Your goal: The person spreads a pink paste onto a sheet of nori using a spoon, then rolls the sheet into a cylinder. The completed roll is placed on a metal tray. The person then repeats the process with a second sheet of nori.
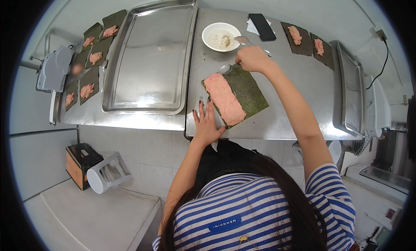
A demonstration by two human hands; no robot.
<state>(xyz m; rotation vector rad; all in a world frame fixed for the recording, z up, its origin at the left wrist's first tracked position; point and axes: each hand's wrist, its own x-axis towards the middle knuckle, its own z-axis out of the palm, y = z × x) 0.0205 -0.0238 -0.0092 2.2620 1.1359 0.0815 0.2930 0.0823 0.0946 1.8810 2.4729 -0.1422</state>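
Note:
A dark green seaweed sheet point(250, 93) lies at a slant on the steel table. Pink minced filling point(224, 98) covers its left part in a long flattened strip, and the right part is bare. My right hand point(255, 59) is closed round the handle of a metal spoon point(225, 69), whose bowl rests at the strip's far end. With fingers spread, my left hand point(207, 126) lies at the near left edge of the sheet, fingertips beside the filling. Beyond them stands a white bowl point(207, 42) of cloudy liquid with some brownish bits. A second spoon point(242, 40) lies by its rim.
A large steel tray point(149, 60) fills the table's left part. Left of it lie several seaweed pieces with pink lumps point(95, 58). Two more pieces point(295, 35) lie at the far right, near another tray point(350, 84). A black phone point(262, 27) rests on white paper.

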